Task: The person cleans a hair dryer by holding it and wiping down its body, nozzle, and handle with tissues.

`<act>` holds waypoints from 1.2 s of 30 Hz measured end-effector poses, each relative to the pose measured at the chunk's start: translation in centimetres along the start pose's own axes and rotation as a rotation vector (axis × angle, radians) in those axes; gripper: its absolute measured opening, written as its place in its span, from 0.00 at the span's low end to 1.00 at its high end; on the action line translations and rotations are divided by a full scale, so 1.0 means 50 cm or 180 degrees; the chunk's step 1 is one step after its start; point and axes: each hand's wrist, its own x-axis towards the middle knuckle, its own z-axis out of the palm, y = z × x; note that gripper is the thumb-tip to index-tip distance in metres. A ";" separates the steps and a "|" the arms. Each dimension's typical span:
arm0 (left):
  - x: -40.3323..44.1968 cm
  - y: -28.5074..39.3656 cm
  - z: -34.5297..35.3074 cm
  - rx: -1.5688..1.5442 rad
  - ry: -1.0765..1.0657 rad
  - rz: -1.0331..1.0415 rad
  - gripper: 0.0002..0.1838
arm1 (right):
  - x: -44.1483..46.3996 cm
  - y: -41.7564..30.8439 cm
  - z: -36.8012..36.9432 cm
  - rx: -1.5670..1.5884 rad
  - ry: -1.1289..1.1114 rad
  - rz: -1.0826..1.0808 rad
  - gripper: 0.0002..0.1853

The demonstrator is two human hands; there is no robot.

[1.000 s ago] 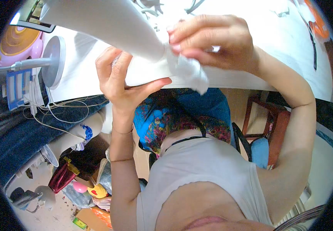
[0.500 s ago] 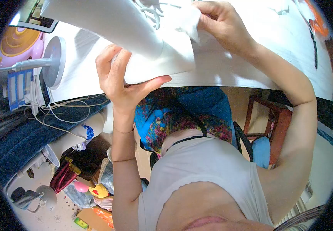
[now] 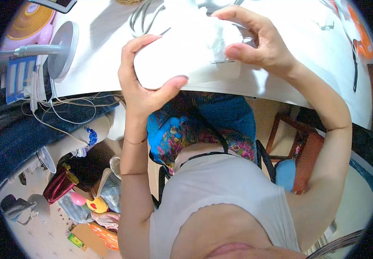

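A white, glossy object with a rounded left end (image 3: 173, 58) lies at the table's near edge, overexposed so its outline is partly lost. My left hand (image 3: 141, 80) wraps round its left end, fingers on the far side and thumb along the near side. Over its right part, my right hand (image 3: 260, 43) curves with thumb and index finger apart. A crumpled whitish, translucent piece (image 3: 221, 41) lies beside the right thumb, on or against the white object; whether the fingers touch it cannot be made out.
A round grey lamp base (image 3: 63, 51) and a pink and yellow round item (image 3: 31, 21) stand at the left. Grey cable (image 3: 141, 19) coils behind the white object. An orange item (image 3: 361, 39) and a black strip (image 3: 355, 69) lie far right. White cords (image 3: 72, 105) hang at the table's left edge.
The large white shape over the left of the table has left its earlier place. My right hand has moved back from the right and opened over the white object; the view has shifted slightly.
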 end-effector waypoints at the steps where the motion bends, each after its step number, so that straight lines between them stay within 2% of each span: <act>1: -0.002 0.002 0.002 0.0090 -0.0057 0.0043 0.41 | -0.005 0.010 -0.007 -0.0323 0.0036 -0.0142 0.21; 2: -0.002 0.002 0.004 0.0104 -0.0058 0.0103 0.42 | -0.010 0.018 -0.015 -0.0642 0.0068 -0.0284 0.23; 3: -0.004 0.004 0.002 0.0128 -0.0071 0.0145 0.43 | -0.018 0.022 -0.016 -0.0523 -0.0009 0.0053 0.31; 6: -0.005 -0.003 0.010 0.0105 -0.0059 0.0294 0.46 | -0.039 0.025 -0.042 -0.0021 -0.0159 0.0724 0.26; 7: -0.005 -0.006 0.011 0.0084 -0.0060 0.0337 0.47 | -0.038 0.013 -0.034 -0.0203 0.0006 0.0576 0.21; 10: -0.007 -0.008 0.010 0.0134 -0.0061 0.0366 0.47 | -0.022 -0.006 -0.044 -0.1397 0.0125 -0.0592 0.17; 14: -0.009 -0.005 0.009 0.0310 -0.0081 0.0475 0.48 | -0.012 -0.067 -0.039 -0.2219 -0.0516 -0.1386 0.11; 15: -0.009 -0.002 0.007 0.0320 -0.0111 0.0470 0.48 | -0.013 -0.088 -0.032 -0.2571 -0.0604 -0.1449 0.10; 20: -0.003 0.000 0.003 0.0253 -0.0158 0.0617 0.49 | -0.034 -0.135 0.017 -0.3334 -0.0720 -0.1424 0.15; 24: -0.010 -0.012 0.014 -0.0070 -0.0079 0.0718 0.43 | -0.001 -0.131 0.065 -0.3455 -0.0794 -0.1567 0.17; 27: -0.017 -0.019 0.009 0.0211 -0.0027 0.0787 0.38 | 0.032 -0.119 0.128 -0.3715 -0.0519 -0.1553 0.17; 32: -0.018 -0.016 0.010 -0.0051 0.0066 0.0654 0.40 | 0.013 -0.141 0.096 -0.4051 -0.0855 -0.1468 0.18; 36: -0.013 -0.003 0.007 -0.0018 -0.0004 0.0599 0.41 | -0.037 -0.163 0.062 -0.4205 -0.0826 -0.1247 0.20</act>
